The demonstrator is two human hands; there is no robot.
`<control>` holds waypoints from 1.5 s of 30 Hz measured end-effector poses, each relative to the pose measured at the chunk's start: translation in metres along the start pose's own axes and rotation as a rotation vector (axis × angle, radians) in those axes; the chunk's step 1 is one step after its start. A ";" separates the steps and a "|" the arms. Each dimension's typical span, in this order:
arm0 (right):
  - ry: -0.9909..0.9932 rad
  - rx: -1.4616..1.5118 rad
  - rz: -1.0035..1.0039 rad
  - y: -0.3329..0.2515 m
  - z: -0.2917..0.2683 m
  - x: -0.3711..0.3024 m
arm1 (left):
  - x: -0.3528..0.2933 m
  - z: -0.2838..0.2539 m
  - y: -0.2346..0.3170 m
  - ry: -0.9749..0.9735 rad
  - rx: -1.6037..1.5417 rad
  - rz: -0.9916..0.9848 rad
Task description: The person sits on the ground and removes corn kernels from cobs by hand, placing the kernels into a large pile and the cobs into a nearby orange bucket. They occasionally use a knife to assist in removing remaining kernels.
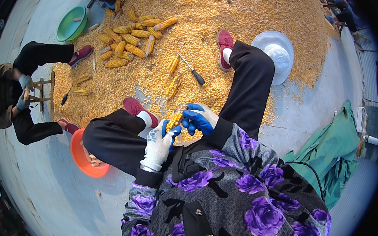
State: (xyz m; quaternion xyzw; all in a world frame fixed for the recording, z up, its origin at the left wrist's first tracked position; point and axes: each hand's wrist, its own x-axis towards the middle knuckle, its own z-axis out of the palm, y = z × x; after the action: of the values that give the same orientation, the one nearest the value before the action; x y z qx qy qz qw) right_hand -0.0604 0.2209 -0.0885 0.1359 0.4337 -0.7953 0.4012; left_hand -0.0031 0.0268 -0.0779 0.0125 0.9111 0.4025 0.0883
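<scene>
Corn cob (174,120) — likely light, stiff, knobbly

Cob sits between the wearer's two hands, low in front of the body, at the near edge of the loose kernels (242,12). Left hand (156,141): fingers closed around the near end of the cob. Right hand (200,118): fingers half curled at the far end; whether they press on it or only hover beside it, cannot tell. Yellow rows show between the hands.

Handling, by judgement: light enough for one hand, firm core, no bend. Bumpy surface should give friction — but rows may break loose under pressure, and a grip on loosened grain could roll. Best hold: snug around the near end, middle left clear. Blue-coated gloves (205,125) ought to help.

Nearby: two more cobs (173,66) on the kernels, beside a screwdriver (198,77); take that by its dark handle, shaft thin. Heap of cobs (131,38) farther out, loosely piled; top ones probably easiest to lift, lower ones apt to shift the rest.
</scene>
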 end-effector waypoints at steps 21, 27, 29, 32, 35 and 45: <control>-0.018 -0.080 0.120 -0.004 0.010 0.002 | 0.005 -0.012 0.027 -0.121 0.312 -0.074; -0.119 -0.153 0.042 -0.002 0.007 0.000 | 0.005 -0.019 0.007 -0.133 -0.035 -0.166; -0.062 -0.116 0.105 0.000 0.008 0.001 | 0.006 -0.015 0.020 0.068 0.255 0.058; 0.033 -0.103 0.127 -0.002 0.017 0.003 | 0.011 -0.023 0.044 -0.094 0.379 -0.015; 0.072 -0.096 0.134 -0.005 0.017 0.002 | 0.010 -0.018 0.041 -0.087 0.385 -0.001; 0.066 -0.280 0.150 0.001 0.009 0.004 | 0.002 -0.011 0.024 -0.249 0.298 -0.138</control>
State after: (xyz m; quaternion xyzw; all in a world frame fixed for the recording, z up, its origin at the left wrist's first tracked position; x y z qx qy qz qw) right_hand -0.0611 0.2110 -0.0862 0.1364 0.5420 -0.6899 0.4600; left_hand -0.0084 0.0353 -0.0530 0.0127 0.9412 0.2518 0.2251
